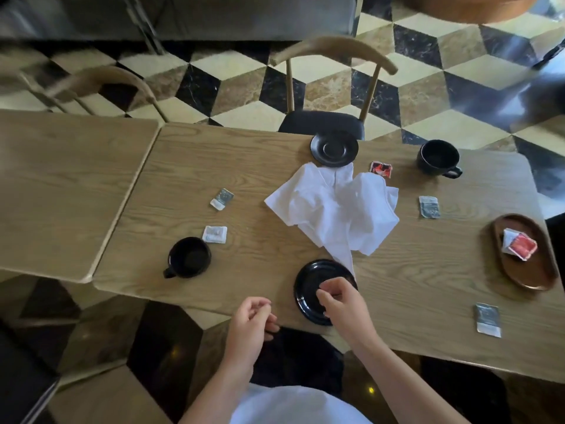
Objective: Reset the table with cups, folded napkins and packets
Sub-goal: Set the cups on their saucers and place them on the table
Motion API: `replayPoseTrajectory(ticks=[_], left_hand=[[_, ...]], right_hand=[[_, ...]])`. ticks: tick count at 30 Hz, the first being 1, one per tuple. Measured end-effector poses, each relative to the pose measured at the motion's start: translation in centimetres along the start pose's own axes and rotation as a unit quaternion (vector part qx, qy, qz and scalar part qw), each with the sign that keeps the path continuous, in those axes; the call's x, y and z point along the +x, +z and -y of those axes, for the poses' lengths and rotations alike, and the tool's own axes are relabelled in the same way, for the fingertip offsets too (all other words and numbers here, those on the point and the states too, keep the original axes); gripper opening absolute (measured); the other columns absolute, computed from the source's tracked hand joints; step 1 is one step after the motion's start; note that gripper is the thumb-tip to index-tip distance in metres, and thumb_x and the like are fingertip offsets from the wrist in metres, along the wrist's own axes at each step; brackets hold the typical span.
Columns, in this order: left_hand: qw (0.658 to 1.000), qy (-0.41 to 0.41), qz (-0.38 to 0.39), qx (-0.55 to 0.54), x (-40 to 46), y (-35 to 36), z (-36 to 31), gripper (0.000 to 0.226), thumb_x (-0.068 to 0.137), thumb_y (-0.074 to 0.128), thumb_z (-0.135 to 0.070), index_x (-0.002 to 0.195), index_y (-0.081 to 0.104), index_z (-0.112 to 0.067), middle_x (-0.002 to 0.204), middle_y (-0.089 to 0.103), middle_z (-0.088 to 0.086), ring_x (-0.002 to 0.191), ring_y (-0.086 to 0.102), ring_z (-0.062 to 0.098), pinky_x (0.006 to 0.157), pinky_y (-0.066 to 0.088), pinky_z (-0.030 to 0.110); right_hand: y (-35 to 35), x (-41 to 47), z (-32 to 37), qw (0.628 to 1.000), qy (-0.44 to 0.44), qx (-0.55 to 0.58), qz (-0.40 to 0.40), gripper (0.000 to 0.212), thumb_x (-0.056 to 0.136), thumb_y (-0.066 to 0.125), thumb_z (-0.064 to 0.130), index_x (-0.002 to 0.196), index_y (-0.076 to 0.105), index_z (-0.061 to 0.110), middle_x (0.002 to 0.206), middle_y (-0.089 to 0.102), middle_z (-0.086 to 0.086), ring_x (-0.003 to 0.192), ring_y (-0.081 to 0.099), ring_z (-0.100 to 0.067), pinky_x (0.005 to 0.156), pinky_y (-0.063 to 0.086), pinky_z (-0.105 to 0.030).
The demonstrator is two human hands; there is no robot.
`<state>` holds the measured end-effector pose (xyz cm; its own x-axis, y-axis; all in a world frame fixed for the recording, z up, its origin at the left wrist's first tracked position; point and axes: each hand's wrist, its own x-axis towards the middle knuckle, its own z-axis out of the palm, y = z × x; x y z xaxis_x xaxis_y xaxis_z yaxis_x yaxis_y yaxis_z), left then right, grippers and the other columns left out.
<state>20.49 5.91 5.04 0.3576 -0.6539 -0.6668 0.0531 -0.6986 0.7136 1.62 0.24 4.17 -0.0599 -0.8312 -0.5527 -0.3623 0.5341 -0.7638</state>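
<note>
A crumpled white napkin [334,209] lies in the middle of the wooden table [244,166]. A black saucer [312,286] sits at the near edge, and my right hand [344,304] rests on its right side with fingers curled. My left hand [252,319] hovers off the table edge, fingers loosely curled, holding nothing. One black cup [189,257] stands near left, another black cup [438,159] far right. A second saucer [334,148] sits at the far edge. Several packets lie scattered, such as a red one [381,169] and a white one [215,234].
A wooden oval tray [532,270] at the right holds a red packet [519,247]. More packets lie at the far left [222,198], right [429,206] and near right [488,319]. A chair [333,87] stands beyond the table. A second table [61,185] adjoins on the left.
</note>
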Motion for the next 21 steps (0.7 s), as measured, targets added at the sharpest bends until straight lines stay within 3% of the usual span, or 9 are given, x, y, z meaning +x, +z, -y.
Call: replayPoseTrajectory(ticks=[4, 8, 10, 13, 15, 18, 21], left_hand=[[0.996, -0.043, -0.044, -0.066, 1.1, -4.5, 1.4, 0.014, 0.102, 0.053, -0.015, 0.105, 0.067, -0.016, 0.084, 0.072, 0.011, 0.065, 0.072, 0.016, 0.056, 0.056, 0.029], [0.979, -0.079, -0.08, -0.17, 4.7, -9.8, 1.9, 0.013, 0.102, 0.055, -0.013, 0.113, 0.062, -0.01, 0.091, 0.066, 0.014, 0.069, 0.072, 0.021, 0.056, 0.057, 0.032], [0.967, -0.091, -0.116, -0.209, 6.9, -12.1, 1.9, 0.016, 0.101, 0.059, -0.014, 0.117, 0.06, -0.013, 0.095, 0.066, 0.013, 0.075, 0.071, 0.023, 0.062, 0.061, 0.036], [0.958, -0.094, -0.164, -0.216, 10.4, -15.6, 1.9, 0.032, 0.097, 0.066, -0.022, 0.127, 0.058, -0.019, 0.101, 0.067, 0.011, 0.085, 0.069, 0.024, 0.081, 0.061, 0.047], [0.957, -0.086, -0.174, -0.216, 12.3, -17.2, 1.7, 0.044, 0.093, 0.072, -0.029, 0.133, 0.055, -0.024, 0.11, 0.068, 0.009, 0.094, 0.07, 0.023, 0.079, 0.062, 0.045], [0.961, -0.09, -0.172, -0.196, 15.1, -19.0, 1.2, 0.058, 0.087, 0.077, -0.037, 0.138, 0.053, -0.029, 0.127, 0.064, 0.005, 0.11, 0.066, 0.026, 0.078, 0.06, 0.041], [0.967, -0.106, -0.162, -0.163, 17.2, -19.7, 0.9, 0.069, 0.079, 0.082, -0.045, 0.139, 0.053, -0.025, 0.133, 0.06, 0.005, 0.115, 0.063, 0.025, 0.092, 0.058, 0.045]], right_hand=[[2.8, -0.2, 0.7, 0.997, 0.005, -0.065, 0.037, 0.011, 0.091, 0.068, 0.025, 0.101, 0.069, 0.021, 0.099, 0.069, 0.009, 0.094, 0.067, -0.011, 0.089, 0.058, -0.04], [7.7, 1.0, 3.0, 0.987, 0.002, -0.13, 0.089, 0.006, 0.091, 0.065, 0.03, 0.091, 0.063, 0.025, 0.092, 0.066, 0.01, 0.082, 0.063, -0.006, 0.066, 0.049, -0.025], [10.3, 2.1, 4.4, 0.983, 0.007, -0.146, 0.109, 0.008, 0.09, 0.065, 0.033, 0.091, 0.063, 0.025, 0.092, 0.067, 0.008, 0.082, 0.063, -0.008, 0.065, 0.049, -0.025], [14.9, 4.1, 6.7, 0.978, 0.022, -0.154, 0.139, 0.02, 0.091, 0.064, 0.038, 0.106, 0.066, 0.025, 0.104, 0.067, 0.01, 0.092, 0.067, -0.014, 0.08, 0.058, -0.034], [17.5, 5.4, 8.0, 0.974, 0.022, -0.161, 0.156, 0.035, 0.093, 0.064, 0.039, 0.125, 0.064, 0.024, 0.116, 0.066, 0.009, 0.103, 0.067, -0.016, 0.093, 0.058, -0.04], [21.3, 7.4, 9.6, 0.969, 0.032, -0.167, 0.177, 0.052, 0.093, 0.063, 0.038, 0.142, 0.053, 0.024, 0.129, 0.064, 0.003, 0.11, 0.066, -0.019, 0.093, 0.058, -0.04], [24.4, 8.7, 10.7, 0.969, 0.06, -0.154, 0.184, 0.066, 0.093, 0.067, 0.039, 0.152, 0.041, 0.025, 0.134, 0.062, -0.001, 0.108, 0.066, -0.019, 0.095, 0.058, -0.043]])
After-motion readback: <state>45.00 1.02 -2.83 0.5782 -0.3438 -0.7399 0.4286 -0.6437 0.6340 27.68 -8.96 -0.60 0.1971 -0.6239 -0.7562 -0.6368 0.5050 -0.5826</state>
